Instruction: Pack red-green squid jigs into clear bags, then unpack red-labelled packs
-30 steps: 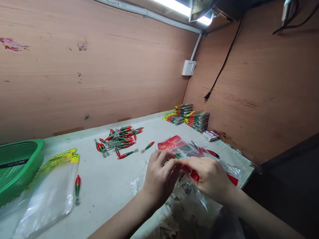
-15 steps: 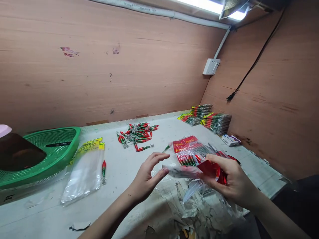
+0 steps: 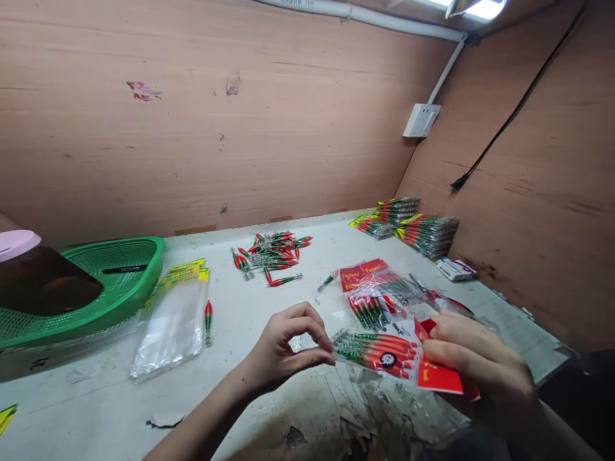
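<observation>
A clear packet of fishing lures (image 3: 372, 351), red and green with a red header card, is stretched between my two hands. My left hand (image 3: 293, 342) pinches the packet's left end, by the metal hooks. At the other end my right hand (image 3: 480, 358) grips the red card; it is slightly blurred. Just behind lie other packets with red cards (image 3: 362, 275) and lures inside. One loose lure (image 3: 325, 282) rests against their left side. Farther back is a heap of loose red and green lures (image 3: 273, 253).
Clear bags with yellow headers (image 3: 173, 320) lie left, beside a single lure (image 3: 208, 323). A green basket (image 3: 158, 269) holds a black pen (image 3: 125, 269). Packed lures (image 3: 427, 234) are stacked at the back right, near a small box (image 3: 455, 269). Scissors (image 3: 423, 291) lie by the red-card packets.
My left hand has closed on the packet's end. The packet has turned so its lures face up, and my right hand has shifted right and down. The view has swung slightly left.
</observation>
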Available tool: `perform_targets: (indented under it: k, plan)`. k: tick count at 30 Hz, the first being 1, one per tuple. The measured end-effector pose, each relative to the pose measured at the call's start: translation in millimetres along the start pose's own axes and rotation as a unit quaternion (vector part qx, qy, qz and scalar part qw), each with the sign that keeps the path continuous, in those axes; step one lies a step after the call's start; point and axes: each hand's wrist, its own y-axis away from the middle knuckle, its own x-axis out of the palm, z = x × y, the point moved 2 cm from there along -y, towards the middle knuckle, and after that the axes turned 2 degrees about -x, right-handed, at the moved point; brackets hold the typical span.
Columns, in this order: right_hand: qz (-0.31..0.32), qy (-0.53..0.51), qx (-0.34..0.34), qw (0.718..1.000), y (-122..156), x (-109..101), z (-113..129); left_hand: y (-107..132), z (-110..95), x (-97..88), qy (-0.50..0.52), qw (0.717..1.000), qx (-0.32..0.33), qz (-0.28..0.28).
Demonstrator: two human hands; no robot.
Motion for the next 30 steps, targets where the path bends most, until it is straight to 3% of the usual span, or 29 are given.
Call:
perform_targets:
  k: [4,8,12,16,20,23,27,30]
  plan:
    - [-0.016,0.082,-0.032,0.996,11.5,-2.8,10.6,6.2,-9.6,3.4,-0.093,0.991,0.081,-0.046]
    - [-0.024,0.072,0.004,0.997,17.0,-2.0,16.2,11.5,-16.0,6.6,-0.156,0.977,0.133,-0.066]
    - [0.031,-0.082,0.055,0.995,11.6,0.1,10.4,13.3,-14.6,7.4,-0.079,0.995,0.04,-0.039]
    - [0.044,-0.167,0.199,0.965,14.8,3.6,2.6,11.7,-14.6,7.0,-0.006,0.999,-0.044,-0.028]
    - [-0.021,-0.145,0.379,0.914,22.7,7.1,4.2,8.6,-15.5,3.6,0.021,0.999,-0.036,-0.029]
    - [0.002,-0.206,0.455,0.867,19.6,11.5,10.5,7.8,-14.8,1.2,-0.016,0.999,-0.014,-0.046]
    - [-0.004,-0.27,0.562,0.782,13.9,14.9,11.8,9.0,-14.3,3.7,-0.091,0.994,0.014,-0.066]
    - [-0.014,-0.305,0.621,0.722,14.1,19.3,7.7,13.4,-17.3,8.9,-0.18,0.975,0.062,-0.118]
